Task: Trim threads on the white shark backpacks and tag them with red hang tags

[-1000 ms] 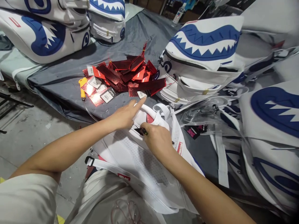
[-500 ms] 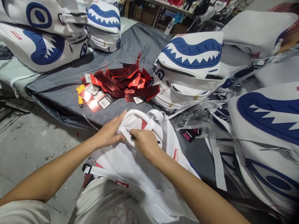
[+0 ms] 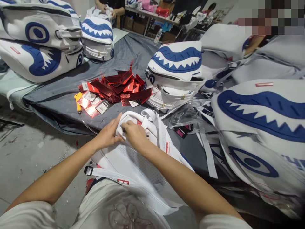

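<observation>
A white backpack lies back-side up on my lap and against the table edge, its mesh panel facing me. My left hand grips the fabric at the bag's top, fingers closed on it. My right hand is closed right beside it at the same spot, near the top handle. A small dark thing shows at its fingertips; I cannot make out what it is. A pile of red hang tags lies on the grey cloth just beyond the bag.
White backpacks with blue shark mouths stand around: one at centre, a big one at right, several at far left. A yellow-handled tool with a cord lies by the tags. Clear plastic wrap lies right of the bag. Another person's hands work at the far end.
My left hand drew back from the handle and closed on the bag's top edge. My right hand slid left to meet it. My view tilted up, showing more of the room.
</observation>
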Tool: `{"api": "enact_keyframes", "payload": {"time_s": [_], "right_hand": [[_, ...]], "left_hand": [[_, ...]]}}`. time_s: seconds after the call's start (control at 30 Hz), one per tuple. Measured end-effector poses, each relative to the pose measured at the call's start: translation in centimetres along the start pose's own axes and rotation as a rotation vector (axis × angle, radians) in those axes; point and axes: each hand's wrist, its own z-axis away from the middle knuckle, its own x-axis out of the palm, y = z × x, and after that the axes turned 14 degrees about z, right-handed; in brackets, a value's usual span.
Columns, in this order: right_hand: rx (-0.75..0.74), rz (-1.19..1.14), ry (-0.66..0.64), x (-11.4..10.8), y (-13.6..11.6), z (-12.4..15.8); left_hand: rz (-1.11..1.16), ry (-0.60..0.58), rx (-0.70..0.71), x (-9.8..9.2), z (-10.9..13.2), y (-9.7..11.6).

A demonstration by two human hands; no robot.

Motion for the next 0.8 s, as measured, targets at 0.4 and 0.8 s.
{"api": "enact_keyframes", "payload": {"time_s": [0.4, 0.8], "right_hand": [[0.098, 0.19, -0.243, -1.2, 4.9, 7.9], [0.473, -0.644, 0.043, 4.4, 12.8, 22.6]], "left_hand": [[-0.019, 0.081, -0.222, -0.3, 0.3, 0.6], [-0.14, 0.257, -0.153, -0.7, 1.8, 7.8]]}}
